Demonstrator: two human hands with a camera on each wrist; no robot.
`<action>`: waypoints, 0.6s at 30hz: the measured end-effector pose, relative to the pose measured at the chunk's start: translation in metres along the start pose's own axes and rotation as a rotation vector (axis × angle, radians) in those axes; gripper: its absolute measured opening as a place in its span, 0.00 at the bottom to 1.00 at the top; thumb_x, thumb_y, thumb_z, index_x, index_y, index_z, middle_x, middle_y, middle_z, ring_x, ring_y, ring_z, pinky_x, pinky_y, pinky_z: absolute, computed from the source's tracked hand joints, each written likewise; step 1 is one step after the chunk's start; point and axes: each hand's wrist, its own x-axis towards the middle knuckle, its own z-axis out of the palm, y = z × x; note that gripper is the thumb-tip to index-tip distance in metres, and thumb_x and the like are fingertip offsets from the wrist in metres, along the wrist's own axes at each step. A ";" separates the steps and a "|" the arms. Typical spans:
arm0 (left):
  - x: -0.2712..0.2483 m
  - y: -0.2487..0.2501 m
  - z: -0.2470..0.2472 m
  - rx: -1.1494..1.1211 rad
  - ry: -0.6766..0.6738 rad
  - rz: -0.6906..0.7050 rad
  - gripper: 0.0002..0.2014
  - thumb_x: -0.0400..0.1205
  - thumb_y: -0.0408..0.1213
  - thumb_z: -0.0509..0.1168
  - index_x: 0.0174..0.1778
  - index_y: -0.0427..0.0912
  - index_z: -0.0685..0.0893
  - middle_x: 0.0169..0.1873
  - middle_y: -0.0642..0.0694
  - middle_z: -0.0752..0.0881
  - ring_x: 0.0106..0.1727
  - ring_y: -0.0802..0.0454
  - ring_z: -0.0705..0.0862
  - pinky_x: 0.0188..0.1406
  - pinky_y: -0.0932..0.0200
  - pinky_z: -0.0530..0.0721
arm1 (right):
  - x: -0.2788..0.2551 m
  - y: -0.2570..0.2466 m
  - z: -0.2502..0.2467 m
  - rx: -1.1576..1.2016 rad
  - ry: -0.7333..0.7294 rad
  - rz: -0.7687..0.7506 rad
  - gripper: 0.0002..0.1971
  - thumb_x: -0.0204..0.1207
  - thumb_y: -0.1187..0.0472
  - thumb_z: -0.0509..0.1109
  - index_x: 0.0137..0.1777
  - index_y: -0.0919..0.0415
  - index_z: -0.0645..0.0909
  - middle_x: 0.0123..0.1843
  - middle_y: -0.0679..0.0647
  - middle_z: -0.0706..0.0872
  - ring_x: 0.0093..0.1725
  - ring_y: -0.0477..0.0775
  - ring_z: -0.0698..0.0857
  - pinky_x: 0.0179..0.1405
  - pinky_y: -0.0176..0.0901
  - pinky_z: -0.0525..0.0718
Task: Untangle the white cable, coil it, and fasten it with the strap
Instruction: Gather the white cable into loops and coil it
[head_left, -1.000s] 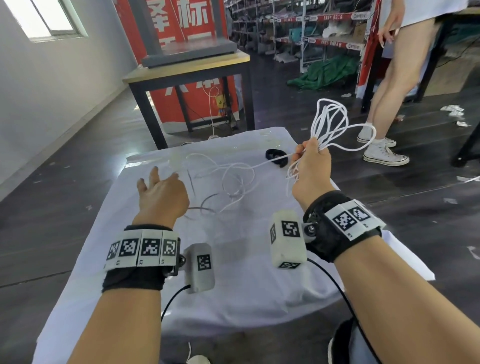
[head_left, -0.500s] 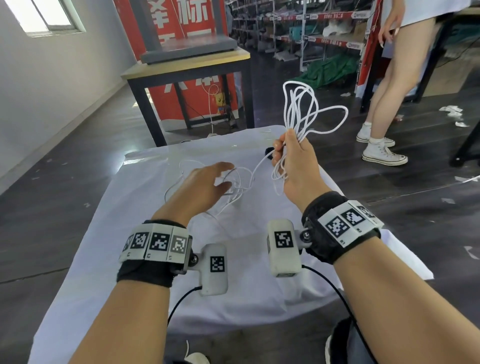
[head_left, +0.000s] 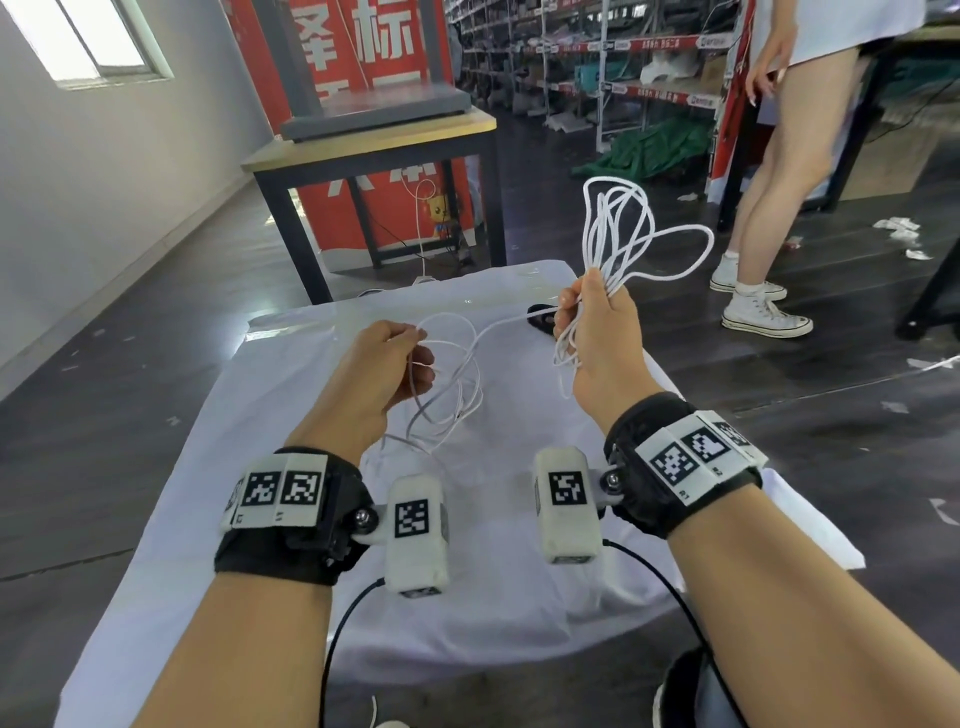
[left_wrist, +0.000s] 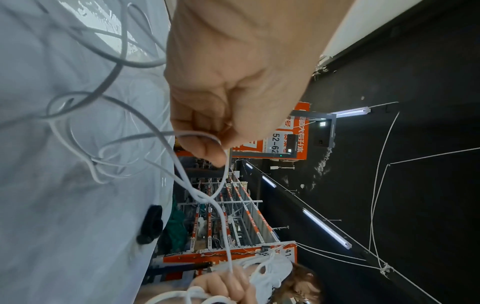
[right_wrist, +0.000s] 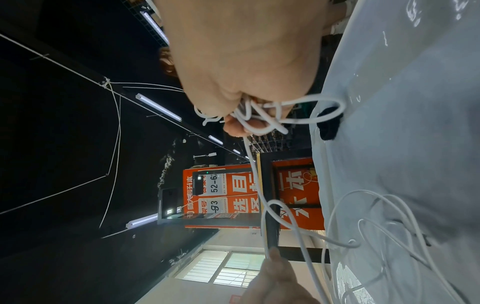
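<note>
My right hand (head_left: 592, 322) is raised above the table's far right part and grips a bunch of loops of the white cable (head_left: 618, 228), which fan out above my fist (right_wrist: 249, 115). A loose strand (head_left: 493, 332) runs from that fist leftward to my left hand (head_left: 410, 353), whose curled fingers pinch it (left_wrist: 207, 142). More tangled cable (head_left: 447, 410) lies on the white cloth below the left hand. The black strap (head_left: 540, 319) lies on the cloth just behind my right hand, also in the left wrist view (left_wrist: 150, 224).
The table under a white cloth (head_left: 260, 545) drops off at its right edge near my right wrist. A wooden-topped table (head_left: 374, 140) stands behind. A person in white sneakers (head_left: 753, 306) stands at the far right. Shelving fills the background.
My left hand came in from the left over the cloth, reached the loose strands and closed on one. My right hand with the loops shifted left and slightly nearer.
</note>
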 end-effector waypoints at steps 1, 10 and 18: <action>-0.001 0.001 0.000 -0.031 -0.018 -0.013 0.08 0.87 0.33 0.56 0.53 0.37 0.81 0.33 0.44 0.83 0.29 0.53 0.79 0.28 0.63 0.81 | -0.001 0.000 0.001 -0.017 -0.029 -0.004 0.15 0.87 0.58 0.53 0.37 0.56 0.70 0.30 0.49 0.75 0.26 0.44 0.71 0.29 0.33 0.73; 0.001 0.004 0.003 -0.292 -0.081 -0.108 0.10 0.87 0.29 0.55 0.46 0.35 0.80 0.29 0.45 0.78 0.17 0.60 0.73 0.13 0.71 0.68 | -0.018 0.006 0.009 -0.495 -0.533 -0.055 0.14 0.87 0.59 0.54 0.38 0.59 0.69 0.30 0.50 0.73 0.23 0.42 0.70 0.25 0.30 0.71; 0.008 0.004 -0.017 -0.444 0.100 -0.075 0.11 0.85 0.24 0.54 0.44 0.36 0.81 0.36 0.44 0.83 0.16 0.62 0.69 0.11 0.72 0.63 | -0.024 0.009 0.002 -0.988 -0.810 0.055 0.10 0.87 0.57 0.55 0.47 0.60 0.75 0.33 0.49 0.75 0.30 0.45 0.71 0.30 0.29 0.72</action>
